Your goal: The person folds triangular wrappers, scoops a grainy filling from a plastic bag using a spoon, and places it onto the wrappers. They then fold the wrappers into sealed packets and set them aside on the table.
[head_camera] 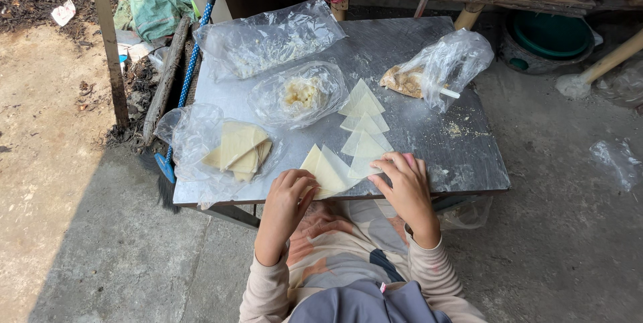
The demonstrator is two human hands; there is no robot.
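Note:
My left hand [287, 197] rests on the near edge of a grey metal table [429, 48], its fingers on a pale folded triangular dough wrapper [327, 172]. To the right, my right hand [404, 185] presses fingertips on the same wrapper's right corner. Beyond the hands, three folded triangles [364, 124] lie in a row running toward the table's middle. At the table's left, a clear plastic bag holds a stack of square wrappers [238, 149]. Near the centre, another clear bag holds a yellowish filling [299, 92].
A large crumpled clear bag [268, 38] lies at the back left. A bag with brownish food and a white stick [435, 68] sits at the back right. A blue-handled broom [187, 75] leans by the table's left side. A green basin [552, 35] stands on the ground, back right.

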